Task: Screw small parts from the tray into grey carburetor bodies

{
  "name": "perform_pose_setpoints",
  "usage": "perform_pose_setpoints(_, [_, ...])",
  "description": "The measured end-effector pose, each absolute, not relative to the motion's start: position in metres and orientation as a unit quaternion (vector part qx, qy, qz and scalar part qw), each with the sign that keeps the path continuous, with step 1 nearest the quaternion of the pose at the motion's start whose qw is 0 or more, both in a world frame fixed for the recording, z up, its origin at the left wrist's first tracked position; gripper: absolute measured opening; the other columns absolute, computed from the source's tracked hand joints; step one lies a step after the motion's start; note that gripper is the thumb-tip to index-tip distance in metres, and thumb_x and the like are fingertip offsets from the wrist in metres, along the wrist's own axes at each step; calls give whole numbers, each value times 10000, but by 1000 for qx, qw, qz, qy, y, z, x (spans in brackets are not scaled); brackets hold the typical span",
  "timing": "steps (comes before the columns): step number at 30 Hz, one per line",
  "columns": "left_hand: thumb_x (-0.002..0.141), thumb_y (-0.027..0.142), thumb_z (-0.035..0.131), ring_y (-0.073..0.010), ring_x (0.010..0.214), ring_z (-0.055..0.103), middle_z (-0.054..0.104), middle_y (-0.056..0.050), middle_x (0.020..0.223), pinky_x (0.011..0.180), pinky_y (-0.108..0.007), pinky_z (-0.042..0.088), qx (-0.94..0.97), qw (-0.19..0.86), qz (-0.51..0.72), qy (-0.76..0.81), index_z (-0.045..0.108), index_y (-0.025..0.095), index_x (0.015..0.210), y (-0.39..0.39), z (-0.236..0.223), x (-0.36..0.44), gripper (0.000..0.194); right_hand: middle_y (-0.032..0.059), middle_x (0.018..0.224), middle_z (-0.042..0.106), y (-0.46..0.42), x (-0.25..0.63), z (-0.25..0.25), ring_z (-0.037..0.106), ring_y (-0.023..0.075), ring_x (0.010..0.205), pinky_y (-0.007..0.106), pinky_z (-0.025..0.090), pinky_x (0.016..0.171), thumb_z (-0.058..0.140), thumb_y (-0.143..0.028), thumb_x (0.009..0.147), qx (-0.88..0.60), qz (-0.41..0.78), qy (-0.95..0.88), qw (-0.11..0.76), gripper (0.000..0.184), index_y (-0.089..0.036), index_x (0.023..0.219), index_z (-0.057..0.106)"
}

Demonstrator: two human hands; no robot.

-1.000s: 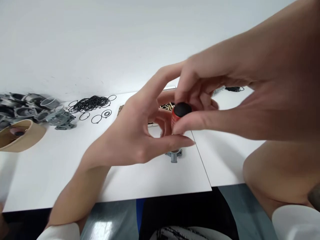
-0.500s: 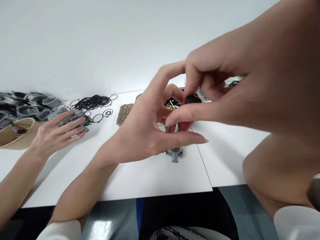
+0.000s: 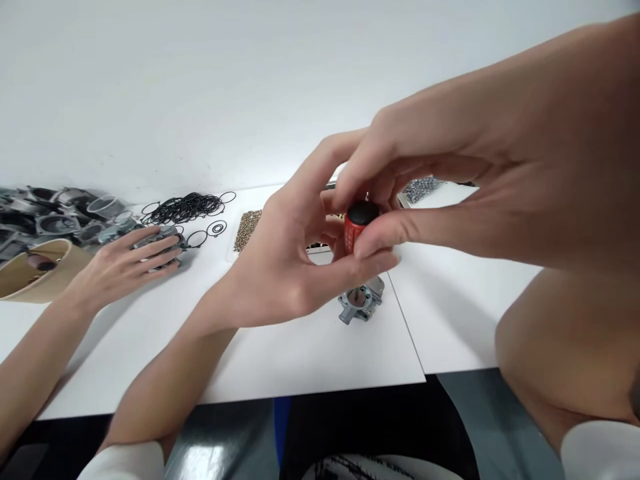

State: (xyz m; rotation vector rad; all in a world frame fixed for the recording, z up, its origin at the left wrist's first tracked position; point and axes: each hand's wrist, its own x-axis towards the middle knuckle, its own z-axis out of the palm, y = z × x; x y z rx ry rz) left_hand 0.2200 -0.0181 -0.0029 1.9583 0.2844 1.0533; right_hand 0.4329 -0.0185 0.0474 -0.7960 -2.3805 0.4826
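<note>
A screwdriver point(image 3: 355, 233) with a red handle and black end cap stands about upright over the table, its lower end hidden by my fingers. My right hand point(image 3: 425, 180) pinches the handle near its cap between thumb and fingers. Lower down, my left hand point(image 3: 300, 260) curls round the same handle, thumb in front and fingers behind. Directly beneath lies a grey metal casting point(image 3: 359, 303), like a carburetor body, with a round opening; my left thumb covers its upper part.
At left, another person's hand point(image 3: 130, 267) rests on grey metal parts point(image 3: 167, 240). Near it are a beige container point(image 3: 75, 263), a heap of castings point(image 3: 55, 217) and black rubber rings point(image 3: 185, 208). Small brass pieces point(image 3: 246, 230) and silvery pieces point(image 3: 421, 190) lie farther back.
My right fingers have shifted on the screwdriver, and its red handle and black cap now show more. The casting below appears turned and slightly to the right. The other person's hand moved slightly right.
</note>
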Motion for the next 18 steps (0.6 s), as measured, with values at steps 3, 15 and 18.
perform_pose_setpoints(3, [785, 76, 762, -133, 701, 627, 635, -23, 904, 445, -238, 538, 755, 454, 447, 158, 627, 248, 1179, -18, -4, 226, 450, -32, 933, 683, -22, 439, 41, 648, 150, 804, 305, 563, 684, 711, -434, 901, -320, 187, -873, 318, 160, -299, 968, 661])
perform_pose_setpoints(15, [761, 111, 775, -187, 687, 662, 710, -53, 859, 398, -255, 539, 814, 369, 430, 129, 774, 282, 1066, -13, -3, 219, 350, 96, 988, 618, -65, 398, -118, 631, 239, 732, 360, 494, 569, 704, -384, 877, -491, 119, -835, 219, 227, -192, 944, 602])
perform_pose_setpoints(18, [809, 66, 730, -188, 753, 695, 733, -40, 943, 433, -251, 569, 829, 338, 418, 152, 741, 301, 1202, -23, 8, 211, 458, 93, 1020, 600, -66, 403, -118, 624, 219, 739, 351, 511, 577, 716, -354, 873, -464, 124, -844, 240, 231, -185, 980, 601])
